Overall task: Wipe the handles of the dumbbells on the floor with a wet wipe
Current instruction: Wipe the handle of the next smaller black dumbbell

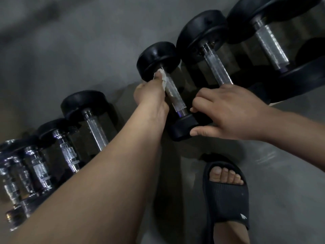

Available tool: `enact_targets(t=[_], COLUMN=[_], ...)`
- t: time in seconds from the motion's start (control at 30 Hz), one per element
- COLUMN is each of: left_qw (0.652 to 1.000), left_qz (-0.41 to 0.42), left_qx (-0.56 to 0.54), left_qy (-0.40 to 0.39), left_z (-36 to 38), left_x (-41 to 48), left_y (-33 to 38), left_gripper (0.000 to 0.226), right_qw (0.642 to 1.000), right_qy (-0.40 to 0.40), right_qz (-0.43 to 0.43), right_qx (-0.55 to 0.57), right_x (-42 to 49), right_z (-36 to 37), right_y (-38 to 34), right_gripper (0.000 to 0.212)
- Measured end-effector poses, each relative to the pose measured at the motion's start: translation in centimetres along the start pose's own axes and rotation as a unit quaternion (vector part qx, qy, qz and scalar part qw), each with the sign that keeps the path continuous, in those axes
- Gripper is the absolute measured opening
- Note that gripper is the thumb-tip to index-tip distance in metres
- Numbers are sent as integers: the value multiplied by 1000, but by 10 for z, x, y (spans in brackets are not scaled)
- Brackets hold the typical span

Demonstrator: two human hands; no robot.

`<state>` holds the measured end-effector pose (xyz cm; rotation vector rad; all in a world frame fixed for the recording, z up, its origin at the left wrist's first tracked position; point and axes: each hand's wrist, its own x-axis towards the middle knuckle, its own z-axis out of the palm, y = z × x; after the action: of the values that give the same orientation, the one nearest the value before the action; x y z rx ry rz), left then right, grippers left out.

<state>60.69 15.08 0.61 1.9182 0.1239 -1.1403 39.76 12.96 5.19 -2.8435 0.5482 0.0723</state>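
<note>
A row of black dumbbells with knurled steel handles lies on the grey floor. The middle dumbbell (175, 95) is the one under my hands. My left hand (151, 95) grips a white wet wipe (163, 79) wrapped round the far end of its handle, close to the far black head. My right hand (226, 110) holds the near black head (182, 127), with the thumb along its near side and the fingers curled over the top.
Two larger dumbbells (216, 66) (270, 41) lie to the right, close beside the middle one. Several smaller dumbbells (95, 124) and chrome ones (37, 169) lie to the left, partly hidden by my left forearm. My foot in a black slide sandal (226, 194) stands near the bottom.
</note>
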Motion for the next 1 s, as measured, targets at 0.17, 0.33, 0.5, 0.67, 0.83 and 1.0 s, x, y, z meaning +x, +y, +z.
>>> enact_targets(t=[0.17, 0.33, 0.5, 0.67, 0.83, 1.0], left_qw=[997, 993, 995, 997, 995, 996], left_qz=[50, 24, -8, 6, 7, 32], left_qx=[-19, 108, -76, 27, 3, 9], left_qy=[54, -34, -57, -67, -100, -84], left_z=[12, -12, -3, -11, -18, -13], left_x=[-17, -17, -11, -11, -22, -21], left_y=[8, -4, 6, -7, -6, -5], left_gripper=[32, 31, 24, 27, 20, 24], right_qw=[1000, 1000, 1000, 1000, 1000, 1000], right_qy=[8, 9, 13, 13, 12, 14], right_qz=[-3, 0, -4, -8, -7, -10], right_qx=[10, 13, 15, 11, 10, 8], right_x=[0, 1, 0, 1, 0, 0], right_z=[-2, -1, -1, 0, -1, -1], right_y=[0, 0, 1, 1, 1, 0], right_gripper=[64, 64, 64, 64, 64, 64])
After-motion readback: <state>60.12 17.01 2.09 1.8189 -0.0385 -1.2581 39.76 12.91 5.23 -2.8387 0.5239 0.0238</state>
